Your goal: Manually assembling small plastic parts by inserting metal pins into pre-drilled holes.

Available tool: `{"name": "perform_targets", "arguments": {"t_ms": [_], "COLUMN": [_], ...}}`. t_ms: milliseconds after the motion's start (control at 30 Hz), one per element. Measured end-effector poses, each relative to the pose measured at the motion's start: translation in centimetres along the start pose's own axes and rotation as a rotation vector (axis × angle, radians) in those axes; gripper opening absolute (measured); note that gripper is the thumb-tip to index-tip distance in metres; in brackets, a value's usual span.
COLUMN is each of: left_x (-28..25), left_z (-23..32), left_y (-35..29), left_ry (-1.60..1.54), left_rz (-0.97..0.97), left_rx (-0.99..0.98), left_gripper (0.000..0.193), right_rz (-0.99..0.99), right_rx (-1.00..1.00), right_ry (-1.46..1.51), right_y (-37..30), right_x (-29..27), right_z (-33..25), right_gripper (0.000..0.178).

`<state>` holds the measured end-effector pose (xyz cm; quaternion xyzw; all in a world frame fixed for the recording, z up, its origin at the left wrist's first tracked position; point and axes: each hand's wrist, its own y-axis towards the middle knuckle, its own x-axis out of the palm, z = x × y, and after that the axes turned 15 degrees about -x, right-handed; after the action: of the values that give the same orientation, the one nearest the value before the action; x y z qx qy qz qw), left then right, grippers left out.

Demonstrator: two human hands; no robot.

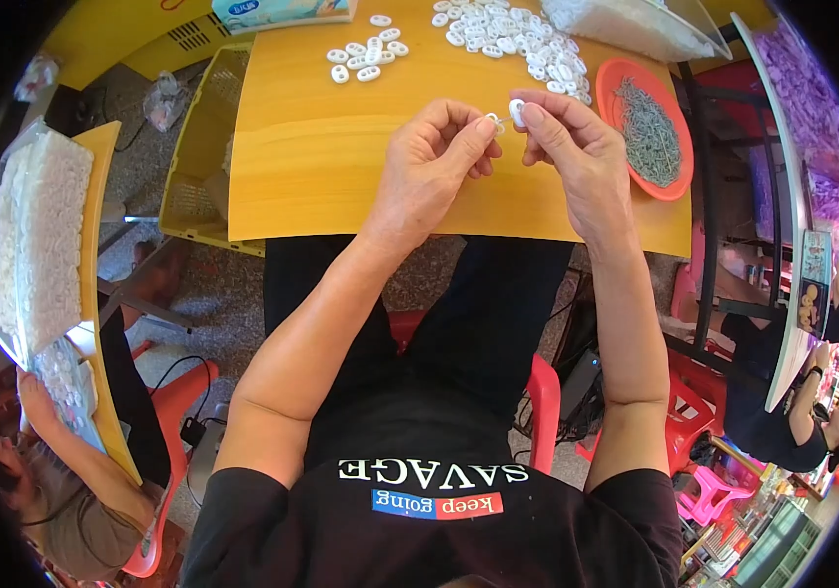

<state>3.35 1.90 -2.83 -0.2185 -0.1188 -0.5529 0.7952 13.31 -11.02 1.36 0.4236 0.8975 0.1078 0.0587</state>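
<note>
Above the yellow tabletop (331, 167), my two hands are raised close together. My left hand (429, 167) pinches a small pale piece with a loop (496, 122) between thumb and fingertips; its exact kind is too small to tell. In my right hand (581, 147), thumb and fingers grip a white oval piece (517, 113) right beside it. Something thin seems to join the two. Several white oval pieces with two holes (372, 57) lie in a loose group beyond my left hand. A larger pile of them (508, 29) spreads out beyond my right hand.
A red plastic tray (684, 147) of small metal parts (650, 132) stands by my right hand. Beyond it is a clear bin (704, 29) of white pieces. A tissue pack (282, 10) lies at the far edge, a yellow crate (189, 147) at the left. Other people sit at both sides.
</note>
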Motion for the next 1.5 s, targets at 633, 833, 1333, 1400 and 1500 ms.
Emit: {"name": "perform_targets", "arguments": {"t_ms": [633,833,1333,1400,1500], "left_x": [-0.1,0.0,0.3,0.1,0.5], "left_z": [0.0,-0.1,0.1,-0.1,0.2], "left_y": [-0.1,0.0,-0.3,-0.5,-0.9], "left_ry": [-0.009,-0.044,-0.072,-0.1,-0.122], "left_rz": [0.03,0.034,0.002,-0.001,-0.02], "left_rx": [-0.009,0.002,0.038,0.07,0.116], "left_gripper": [0.012,0.017,0.016,0.017,0.024], "right_rz": [0.011,-0.006,0.172,0.154,0.151], "right_rx": [-0.078,-0.22,0.025,0.096,0.099], "right_ry": [-0.051,-0.26,0.341,0.525,0.649], "right_y": [-0.6,-0.8,-1.4,-1.4,-1.5], "right_x": [1.3,1.9,2.4,2.4,2.8], "right_z": [0.2,0.8,1.2,1.2,0.4], "right_gripper": [0.024,0.023,0.022,0.027,0.041]}}
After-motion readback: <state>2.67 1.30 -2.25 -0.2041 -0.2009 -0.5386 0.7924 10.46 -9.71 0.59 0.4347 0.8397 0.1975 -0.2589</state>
